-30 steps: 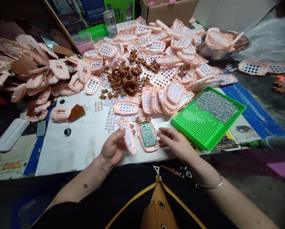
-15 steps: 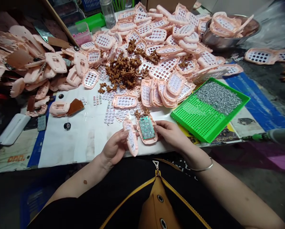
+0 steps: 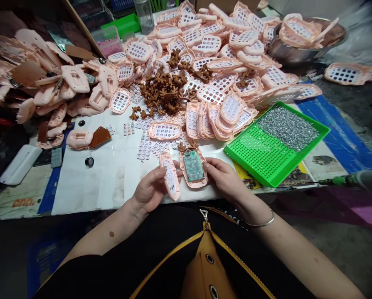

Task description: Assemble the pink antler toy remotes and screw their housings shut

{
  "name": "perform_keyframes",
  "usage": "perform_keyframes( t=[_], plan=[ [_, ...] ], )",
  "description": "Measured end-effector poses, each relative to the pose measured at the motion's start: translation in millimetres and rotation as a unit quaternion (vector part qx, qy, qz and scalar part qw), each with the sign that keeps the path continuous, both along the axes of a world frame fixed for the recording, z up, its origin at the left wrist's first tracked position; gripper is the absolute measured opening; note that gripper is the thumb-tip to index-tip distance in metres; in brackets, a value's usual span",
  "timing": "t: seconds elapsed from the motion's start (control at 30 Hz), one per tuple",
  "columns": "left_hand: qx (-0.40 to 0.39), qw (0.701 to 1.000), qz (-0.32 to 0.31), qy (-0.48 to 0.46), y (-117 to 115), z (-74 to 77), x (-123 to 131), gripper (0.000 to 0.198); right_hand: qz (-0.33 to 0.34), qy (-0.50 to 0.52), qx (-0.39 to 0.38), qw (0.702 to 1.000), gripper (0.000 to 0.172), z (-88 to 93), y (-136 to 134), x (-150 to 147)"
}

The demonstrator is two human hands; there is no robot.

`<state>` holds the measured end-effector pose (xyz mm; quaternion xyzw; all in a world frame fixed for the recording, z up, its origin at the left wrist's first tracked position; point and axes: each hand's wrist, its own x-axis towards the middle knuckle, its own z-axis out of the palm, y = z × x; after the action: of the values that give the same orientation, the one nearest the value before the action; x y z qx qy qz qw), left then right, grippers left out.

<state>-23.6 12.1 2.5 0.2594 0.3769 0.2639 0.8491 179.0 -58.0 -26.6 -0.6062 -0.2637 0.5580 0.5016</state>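
Note:
My left hand (image 3: 151, 185) pinches a pink plastic front cover (image 3: 171, 177) with white keypad pieces, tilted on its side. My right hand (image 3: 220, 173) grips the right edge of a pink back shell (image 3: 195, 183). Inside that shell lies a green circuit board (image 3: 193, 165) with a clear sheet over it. A brown bear-shaped piece (image 3: 187, 145) sits at the shell's top end. The two halves are side by side, apart, at the table's front edge. Beyond them lie another pink front cover (image 3: 164, 131) and small printed key sheets (image 3: 144, 149).
A green tray (image 3: 248, 153) of small screws stands to the right, with an electric screwdriver (image 3: 354, 180) beyond its near corner. Pink covers (image 3: 209, 43) and brown bear pieces (image 3: 162, 93) pile up at the back. Pink back shells (image 3: 75, 79) heap at left; a metal bowl (image 3: 285, 52) is back right.
The view has shifted slightly. The cover in my left hand is a little more upright and turned; my right hand still holds the back shell in the same place.

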Motion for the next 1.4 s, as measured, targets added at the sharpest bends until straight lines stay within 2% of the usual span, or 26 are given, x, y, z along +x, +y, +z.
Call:
perform_keyframes(
  t=[0.17, 0.43, 0.6, 0.77, 0.93, 1.2, 1.4],
  plan=[
    [-0.013, 1.000, 0.007, 0.012, 1, 1.5, 0, 0.040, -0.008, -0.043, 0.049, 0.998, 0.043, -5.9, -8, 0],
    [-0.025, 1.000, -0.003, 0.003, 3, -4.2, 0, 0.035, -0.016, -0.015, 0.081, 0.996, 0.046, -10.4, -12, 3],
    [-0.033, 0.999, -0.031, -0.001, 6, -7.3, -1, 0.041, -0.024, -0.020, 0.092, 0.995, 0.044, -14.8, -11, 2],
    [-0.026, 0.999, -0.041, -0.025, 9, -13.3, -7, 0.042, -0.037, 0.021, 0.088, 0.995, 0.044, -21.6, -11, -6],
    [-0.008, 0.999, -0.038, -0.020, 15, -16.0, -13, 0.042, -0.047, 0.018, 0.092, 0.994, 0.045, -17.0, -9, -14],
    [0.017, 0.998, -0.043, -0.051, 23, -5.7, -12, 0.043, -0.059, -0.014, 0.099, 0.993, 0.046, -17.2, -10, -15],
    [0.018, 0.999, -0.022, -0.039, 27, -5.7, -15, 0.047, -0.064, -0.016, 0.098, 0.993, 0.049, -11.0, -12, -10]
  ],
)
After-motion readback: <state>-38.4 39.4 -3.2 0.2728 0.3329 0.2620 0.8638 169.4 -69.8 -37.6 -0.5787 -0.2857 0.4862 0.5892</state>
